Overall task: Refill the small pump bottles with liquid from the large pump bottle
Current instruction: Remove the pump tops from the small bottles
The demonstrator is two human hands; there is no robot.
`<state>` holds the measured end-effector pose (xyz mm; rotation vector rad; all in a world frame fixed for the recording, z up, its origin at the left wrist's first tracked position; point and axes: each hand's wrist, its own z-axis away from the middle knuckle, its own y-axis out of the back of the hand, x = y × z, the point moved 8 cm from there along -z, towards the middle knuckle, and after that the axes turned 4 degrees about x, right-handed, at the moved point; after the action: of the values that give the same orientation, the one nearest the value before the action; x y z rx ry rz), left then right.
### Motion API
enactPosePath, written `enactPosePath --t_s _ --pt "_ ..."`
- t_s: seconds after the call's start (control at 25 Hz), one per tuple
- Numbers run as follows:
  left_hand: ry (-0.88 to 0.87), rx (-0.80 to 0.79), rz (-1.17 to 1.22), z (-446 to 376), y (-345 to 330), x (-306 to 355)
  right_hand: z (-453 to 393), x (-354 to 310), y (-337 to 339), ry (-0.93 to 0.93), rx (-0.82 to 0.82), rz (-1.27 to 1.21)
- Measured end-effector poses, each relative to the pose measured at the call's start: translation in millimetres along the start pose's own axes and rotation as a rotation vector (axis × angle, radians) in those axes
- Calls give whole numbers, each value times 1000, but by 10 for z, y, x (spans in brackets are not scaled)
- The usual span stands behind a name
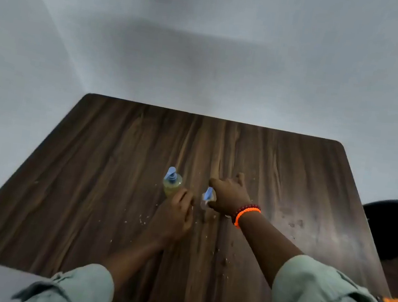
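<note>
A pump bottle [172,185] with yellow-green liquid and a blue pump head stands upright on the dark wooden table [115,165]. Just right of it stands a small clear pump bottle [206,198], also with a blue pump head. My right hand [228,196] wraps the small bottle from the right, thumb at its base and fingers spread over its top. My left hand [177,214] rests on the table between the two bottles, fingers curled beside the yellow bottle's base, with nothing visible in it. The frame is blurred.
Pale crumbs and dried spots are scattered over the table around the hands and to the right [294,224]. A dark chair [395,227] stands past the table's right edge. Grey walls meet in a corner behind the table.
</note>
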<state>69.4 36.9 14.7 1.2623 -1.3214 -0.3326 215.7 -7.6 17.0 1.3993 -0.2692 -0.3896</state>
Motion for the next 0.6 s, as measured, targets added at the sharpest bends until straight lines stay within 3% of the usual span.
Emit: enactPosePath --t_s 0.08,0.24,0.48,0.6 --pt "162 -39 70 -67 -137 -182 -75 0 -13 5 20 -25" --pt "285 -188 91 -162 -463 -371 -185 -6 -86 5 30 -30" --pt "358 -223 203 -286 -599 -477 -242 -69 -129 -21 5 -99" --pt "264 -149 307 -352 -450 -365 -215 -179 89 -37 -1 -172"
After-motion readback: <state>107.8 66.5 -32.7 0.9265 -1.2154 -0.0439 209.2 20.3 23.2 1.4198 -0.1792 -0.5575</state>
